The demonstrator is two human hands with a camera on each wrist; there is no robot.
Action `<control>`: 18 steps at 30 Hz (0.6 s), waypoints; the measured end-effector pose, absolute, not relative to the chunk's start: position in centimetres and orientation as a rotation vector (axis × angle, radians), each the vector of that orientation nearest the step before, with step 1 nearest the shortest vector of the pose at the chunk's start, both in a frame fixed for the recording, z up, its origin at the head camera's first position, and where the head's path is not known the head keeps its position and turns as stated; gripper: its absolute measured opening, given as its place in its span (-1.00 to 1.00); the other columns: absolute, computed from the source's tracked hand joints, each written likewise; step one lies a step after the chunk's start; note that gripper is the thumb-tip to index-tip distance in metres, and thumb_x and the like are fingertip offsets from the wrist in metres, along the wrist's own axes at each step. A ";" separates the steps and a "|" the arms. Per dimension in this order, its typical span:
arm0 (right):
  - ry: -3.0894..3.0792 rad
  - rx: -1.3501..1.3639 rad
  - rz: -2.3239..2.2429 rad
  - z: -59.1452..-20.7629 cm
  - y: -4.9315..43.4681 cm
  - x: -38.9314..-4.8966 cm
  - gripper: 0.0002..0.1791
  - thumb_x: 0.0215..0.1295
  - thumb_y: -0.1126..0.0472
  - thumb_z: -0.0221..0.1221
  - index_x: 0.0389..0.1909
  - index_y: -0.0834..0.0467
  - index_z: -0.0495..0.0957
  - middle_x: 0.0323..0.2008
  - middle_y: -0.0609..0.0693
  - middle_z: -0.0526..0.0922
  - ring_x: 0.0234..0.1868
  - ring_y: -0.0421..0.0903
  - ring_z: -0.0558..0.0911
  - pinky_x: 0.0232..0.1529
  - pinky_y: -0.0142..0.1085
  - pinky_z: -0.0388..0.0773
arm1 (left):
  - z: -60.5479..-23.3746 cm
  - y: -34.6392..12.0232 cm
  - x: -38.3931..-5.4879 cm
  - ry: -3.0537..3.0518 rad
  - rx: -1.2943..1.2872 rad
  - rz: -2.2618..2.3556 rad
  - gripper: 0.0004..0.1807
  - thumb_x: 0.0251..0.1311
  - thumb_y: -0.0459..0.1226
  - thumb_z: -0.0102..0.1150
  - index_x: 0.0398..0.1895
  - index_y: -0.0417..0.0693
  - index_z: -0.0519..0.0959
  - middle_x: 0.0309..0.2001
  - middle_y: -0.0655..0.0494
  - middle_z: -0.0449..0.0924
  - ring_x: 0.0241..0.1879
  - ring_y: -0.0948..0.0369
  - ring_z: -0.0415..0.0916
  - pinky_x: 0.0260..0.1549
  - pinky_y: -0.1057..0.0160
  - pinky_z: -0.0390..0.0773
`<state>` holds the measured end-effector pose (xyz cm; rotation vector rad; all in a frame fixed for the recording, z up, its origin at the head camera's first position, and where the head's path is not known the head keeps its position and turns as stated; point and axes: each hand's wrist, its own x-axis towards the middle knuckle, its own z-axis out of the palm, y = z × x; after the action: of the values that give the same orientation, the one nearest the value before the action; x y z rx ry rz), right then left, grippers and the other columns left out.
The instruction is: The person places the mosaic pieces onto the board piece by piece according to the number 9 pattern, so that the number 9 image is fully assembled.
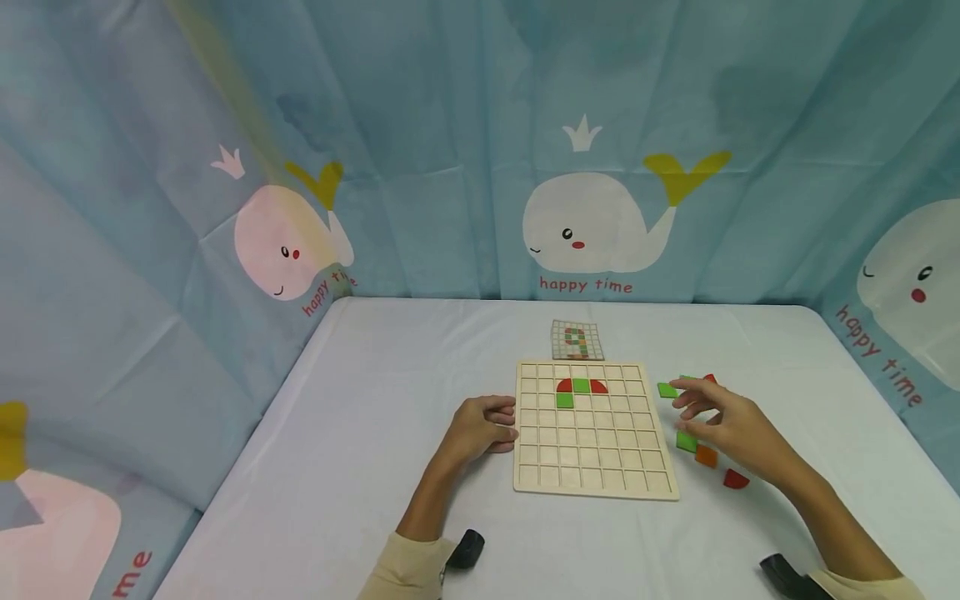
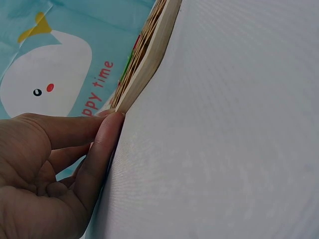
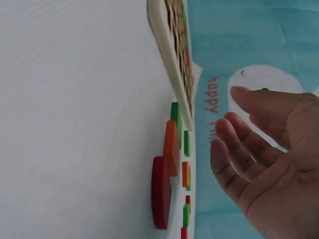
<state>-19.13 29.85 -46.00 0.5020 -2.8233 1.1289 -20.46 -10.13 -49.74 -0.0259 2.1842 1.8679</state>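
A wooden grid board (image 1: 588,457) lies flat on the table. Set in its upper cells are two red rounded tiles and two green square tiles (image 1: 581,386). At the board's left edge my left hand (image 1: 480,429) pinches the rim (image 2: 152,59) between thumb and index finger. My right hand (image 1: 723,421) hovers right of the board above loose tiles, its fingers loosely bent and nothing between them. Near it are a green tile (image 1: 667,390), another green tile (image 1: 686,442), an orange tile (image 3: 171,147) and a red rounded tile (image 3: 160,191). The hand partly hides others.
A small pattern card (image 1: 577,340) with a coloured grid design lies just beyond the board's far edge. White cloth (image 1: 405,367) covers the table. Blue curtains (image 1: 420,225) printed with whales stand behind and at both sides.
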 end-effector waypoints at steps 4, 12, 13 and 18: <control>-2.886 0.472 1.120 -46.3 30.4 -18.9 -0.37 0.33 0.25 0.42 0.41 0.14 0.51 -0.01 0.00 0.74 -0.06 -0.30 0.65 -0.15 -0.44 0.71 | -49.8 -10.1 -20.5 2.189 -0.031 1.867 -0.36 0.14 -0.60 0.42 0.35 -0.27 0.58 0.05 -0.16 0.64 -0.16 0.14 0.74 -0.22 0.22 0.86; -2.977 0.428 1.089 -47.0 31.0 -18.9 -0.28 0.23 0.24 0.49 0.41 0.14 0.51 -0.05 -0.06 0.73 -0.04 -0.20 0.66 -0.14 -0.42 0.69 | -49.7 -10.1 -20.4 2.206 -0.026 1.859 -0.37 0.15 -0.59 0.42 0.35 -0.27 0.58 0.05 -0.16 0.65 -0.15 0.14 0.74 -0.23 0.22 0.86; -2.985 0.426 1.088 -47.1 31.0 -18.9 -0.28 0.21 0.25 0.49 0.41 0.15 0.50 -0.05 -0.06 0.72 -0.05 -0.17 0.66 -0.15 -0.43 0.68 | -49.7 -10.1 -20.4 2.206 -0.026 1.859 -0.37 0.15 -0.59 0.42 0.35 -0.27 0.58 0.05 -0.16 0.65 -0.15 0.14 0.74 -0.23 0.23 0.86; -3.032 0.417 1.094 -47.5 31.1 -18.8 -0.25 0.17 0.25 0.52 0.41 0.19 0.50 -0.08 -0.06 0.72 -0.06 -0.08 0.66 -0.20 -0.44 0.65 | -49.7 -10.1 -20.4 2.203 -0.025 1.858 -0.37 0.15 -0.59 0.42 0.35 -0.27 0.58 0.05 -0.15 0.65 -0.14 0.15 0.74 -0.24 0.22 0.86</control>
<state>-18.84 31.07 -47.47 0.4167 -3.0323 1.0936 -20.42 -10.08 -49.73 -0.0246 2.2026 1.8582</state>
